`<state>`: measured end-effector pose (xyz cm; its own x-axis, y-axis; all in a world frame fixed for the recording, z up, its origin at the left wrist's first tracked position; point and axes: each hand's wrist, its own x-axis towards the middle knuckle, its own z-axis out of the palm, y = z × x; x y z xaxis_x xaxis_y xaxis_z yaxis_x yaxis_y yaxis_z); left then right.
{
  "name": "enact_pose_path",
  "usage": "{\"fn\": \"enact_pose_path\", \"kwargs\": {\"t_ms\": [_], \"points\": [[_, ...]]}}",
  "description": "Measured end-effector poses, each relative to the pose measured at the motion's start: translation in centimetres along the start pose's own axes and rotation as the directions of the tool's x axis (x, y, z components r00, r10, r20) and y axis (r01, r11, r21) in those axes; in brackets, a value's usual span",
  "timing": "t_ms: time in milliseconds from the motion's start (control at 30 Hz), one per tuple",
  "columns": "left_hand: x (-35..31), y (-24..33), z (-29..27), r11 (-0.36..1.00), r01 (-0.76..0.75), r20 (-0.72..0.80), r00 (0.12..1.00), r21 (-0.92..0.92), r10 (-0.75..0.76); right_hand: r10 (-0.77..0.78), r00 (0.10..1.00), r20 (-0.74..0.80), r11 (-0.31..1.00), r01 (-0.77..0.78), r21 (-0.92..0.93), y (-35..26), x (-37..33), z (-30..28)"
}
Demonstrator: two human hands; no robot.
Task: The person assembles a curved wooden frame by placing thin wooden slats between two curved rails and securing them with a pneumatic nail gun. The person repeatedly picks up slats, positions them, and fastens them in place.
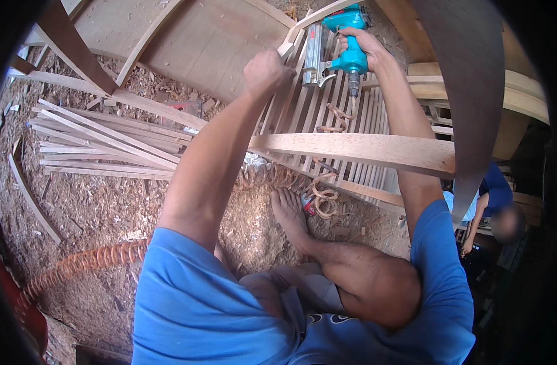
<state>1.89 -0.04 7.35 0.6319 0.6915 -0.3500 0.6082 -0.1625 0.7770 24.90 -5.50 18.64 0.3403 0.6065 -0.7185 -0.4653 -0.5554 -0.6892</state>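
Note:
My right hand (365, 44) is wrapped round the grip of a teal air nail gun (353, 59), whose silver magazine (312, 56) stands to the left of the grip. From the grip's lower end runs a coiled orange air hose (334, 121). My left hand (267, 72) is closed on the end of a pale wooden piece (286, 50), left of the magazine. Beneath both hands lies a row of narrow wooden slats (345, 109). The nail gun's nose is by a curved wooden rail (320, 13); I cannot tell whether they touch.
A thick curved wooden bar (351, 148) crosses in front of my right forearm. Loose wooden strips (108, 143) lie at the left on sawdust-covered ground (96, 213). More coiled hose (84, 264) lies at the lower left. Another person (494, 194) is at the right.

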Motion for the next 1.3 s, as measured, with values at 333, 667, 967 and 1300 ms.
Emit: {"fn": "enact_pose_path", "kwargs": {"t_ms": [333, 667, 967, 1300], "points": [[0.0, -0.8, 0.8, 0.998, -0.021, -0.041, 0.999, -0.053, 0.019, -0.078, 0.997, -0.028, 0.994, 0.076, -0.084, 0.8, -0.1, 0.2], [0.3, -0.8, 1.0, 0.999, -0.009, -0.014, 1.000, -0.044, 0.008, -0.100, 0.995, -0.025, 0.991, 0.098, -0.093, 1.1, -0.2, 0.5], [0.9, -1.0, 1.3, 1.000, -0.005, 0.019, 1.000, -0.031, 0.005, -0.127, 0.992, -0.021, 0.988, 0.124, -0.094, 1.1, 0.0, 0.6], [0.9, -1.2, 1.6, 0.998, -0.064, -0.044, 0.997, -0.009, 0.064, -0.184, 0.973, -0.142, 0.977, 0.165, -0.133, 1.3, -0.3, 1.5]]}}
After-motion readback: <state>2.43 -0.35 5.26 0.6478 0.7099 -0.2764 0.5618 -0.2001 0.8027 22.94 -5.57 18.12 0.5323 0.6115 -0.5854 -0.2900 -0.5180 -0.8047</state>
